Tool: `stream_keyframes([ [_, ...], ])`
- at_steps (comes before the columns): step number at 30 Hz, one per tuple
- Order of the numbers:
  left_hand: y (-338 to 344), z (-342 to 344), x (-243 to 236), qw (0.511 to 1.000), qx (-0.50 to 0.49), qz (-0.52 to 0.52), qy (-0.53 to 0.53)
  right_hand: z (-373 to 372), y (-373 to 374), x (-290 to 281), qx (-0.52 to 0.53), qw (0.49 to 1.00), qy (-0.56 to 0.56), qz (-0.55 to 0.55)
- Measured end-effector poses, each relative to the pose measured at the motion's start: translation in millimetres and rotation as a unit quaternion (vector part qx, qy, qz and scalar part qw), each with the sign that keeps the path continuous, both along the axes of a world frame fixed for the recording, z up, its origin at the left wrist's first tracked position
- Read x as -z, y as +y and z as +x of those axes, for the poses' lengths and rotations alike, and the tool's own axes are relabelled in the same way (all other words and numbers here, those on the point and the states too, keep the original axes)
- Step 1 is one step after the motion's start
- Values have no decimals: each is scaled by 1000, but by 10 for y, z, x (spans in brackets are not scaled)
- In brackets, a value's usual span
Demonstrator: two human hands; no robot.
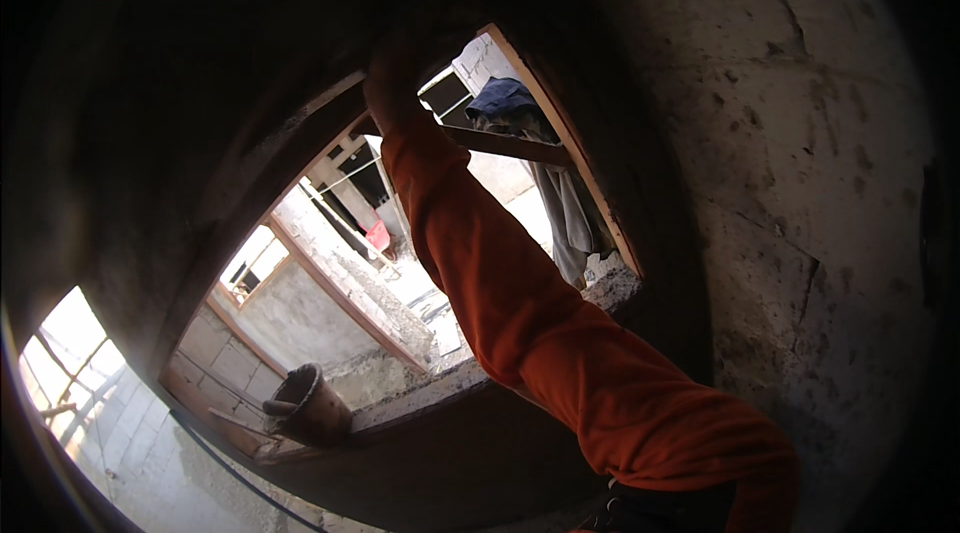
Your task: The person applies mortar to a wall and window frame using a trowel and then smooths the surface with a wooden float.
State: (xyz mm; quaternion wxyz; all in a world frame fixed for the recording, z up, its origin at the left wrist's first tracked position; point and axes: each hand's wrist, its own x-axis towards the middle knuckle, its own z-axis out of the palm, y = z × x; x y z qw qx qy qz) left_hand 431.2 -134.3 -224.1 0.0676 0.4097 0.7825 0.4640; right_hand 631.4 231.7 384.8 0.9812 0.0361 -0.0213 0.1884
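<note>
Head view: the right hand (392, 83) is raised in deep shadow at the upper edge of a wooden window frame (590, 195); whether its fingers are spread or closed on anything cannot be told. No left hand is seen. The frame is seated in the dark wall (440, 478), directly ahead, and is crossed by a bar (510, 145). No glazing is evident. The ledge (420, 398) is judged unfinished, being rough and crusted; a bucket (312, 415) is stood at its left end. Completion above cannot be assessed. No brands, labels or legible writing are found.
</note>
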Motion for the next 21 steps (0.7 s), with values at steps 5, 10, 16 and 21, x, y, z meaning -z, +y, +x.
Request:
stream_keyframes([
  [5,48,-22,-58,1000,4,8,4,-86,-25,-5,-17,1000,-5,25],
  [10,111,-59,-108,1000,17,17,11,-445,-288,16,-57,994,8,88],
  [16,256,-108,-147,997,47,43,43,-1138,-1119,702,-241,880,-83,401],
  [21,84,-240,287,997,-23,35,-60,-305,-640,664,239,918,-292,-123],
])
